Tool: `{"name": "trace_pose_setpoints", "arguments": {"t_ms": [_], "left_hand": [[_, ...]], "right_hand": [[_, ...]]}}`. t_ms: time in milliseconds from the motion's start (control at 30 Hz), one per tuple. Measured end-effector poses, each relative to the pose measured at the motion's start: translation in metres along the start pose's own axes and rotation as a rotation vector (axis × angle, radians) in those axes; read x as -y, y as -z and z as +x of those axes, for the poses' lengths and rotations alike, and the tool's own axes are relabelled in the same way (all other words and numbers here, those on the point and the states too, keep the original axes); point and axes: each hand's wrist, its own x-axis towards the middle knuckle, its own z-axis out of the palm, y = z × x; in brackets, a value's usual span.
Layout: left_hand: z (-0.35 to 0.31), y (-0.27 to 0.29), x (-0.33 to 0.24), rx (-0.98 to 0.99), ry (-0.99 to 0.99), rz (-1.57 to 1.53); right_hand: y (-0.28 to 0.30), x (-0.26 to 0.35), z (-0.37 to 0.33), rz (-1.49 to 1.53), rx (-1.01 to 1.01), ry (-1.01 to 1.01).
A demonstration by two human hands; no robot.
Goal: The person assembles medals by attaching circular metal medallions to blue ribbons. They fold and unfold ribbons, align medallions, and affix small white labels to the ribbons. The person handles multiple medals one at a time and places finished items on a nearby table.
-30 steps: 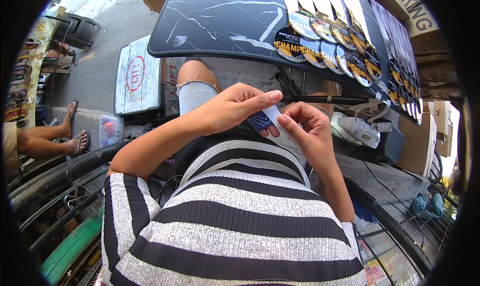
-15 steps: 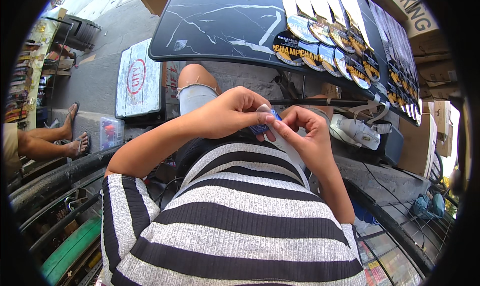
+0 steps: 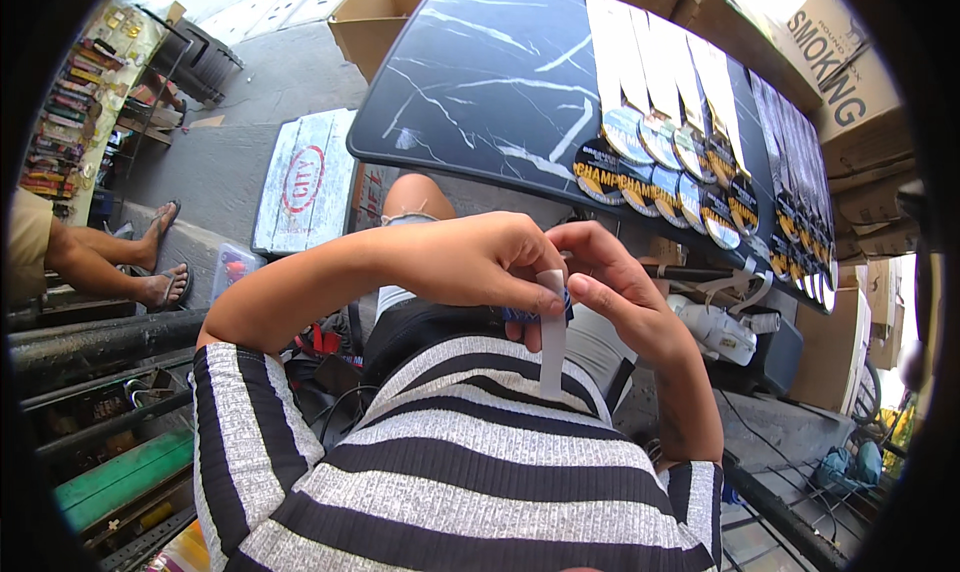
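Observation:
My left hand (image 3: 495, 262) is closed above my lap, its thumb and fingers pinching a narrow white strip (image 3: 552, 357). The strip's free end hangs down in front of my striped shirt. Behind the thumb a small blue patterned thing (image 3: 520, 314) shows in part; its kind is hidden by the fingers. My right hand (image 3: 615, 287) meets the left from the other side, fingers curled and thumb against the edge of the blue thing. Past the hands, round medals (image 3: 640, 194) on white ribbons (image 3: 645, 57) lie in overlapping rows on a black marble-patterned table (image 3: 470, 72).
More medals (image 3: 795, 222) with dark ribbons lie at the table's right end. Cardboard boxes (image 3: 855, 122) stand beyond it. Below that end sits a white machine (image 3: 715, 332). A wooden-look box (image 3: 305, 182) is at the left, near another person's sandalled feet (image 3: 165, 282). Black metal bars (image 3: 110, 347) flank me.
The white strip now hangs straight down from my left fingers, where before it slanted toward my right wrist. Both hands sit a little lower in view, and the view itself has shifted.

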Motion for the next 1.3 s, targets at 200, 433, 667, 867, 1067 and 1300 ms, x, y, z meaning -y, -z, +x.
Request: {"name": "trace_pose_setpoints", "arguments": {"t_ms": [200, 433, 667, 867, 1067, 1300], "left_hand": [[-0.023, 0.002, -0.020, -0.075, 0.118, 0.179], [-0.031, -0.004, -0.021, -0.310, 0.054, 0.392], [-0.036, -0.008, -0.037, -0.315, 0.173, 0.404], [-0.035, -0.015, -0.041, -0.365, 0.105, 0.600], [-0.033, -0.019, -0.031, -0.420, -0.122, 0.693], [-0.030, -0.015, -0.031, -0.434, -0.211, 0.778]], "right_hand": [[0.000, 0.013, 0.015, -0.213, 0.062, 0.074], [-0.008, 0.016, 0.013, -0.297, -0.123, 0.161], [-0.017, 0.033, 0.002, -0.702, -0.153, 0.296], [-0.023, 0.040, -0.004, -0.733, -0.232, 0.290], [-0.024, 0.045, -0.009, -0.729, -0.247, 0.278], [-0.025, 0.043, -0.009, -0.729, -0.243, 0.280]]}}
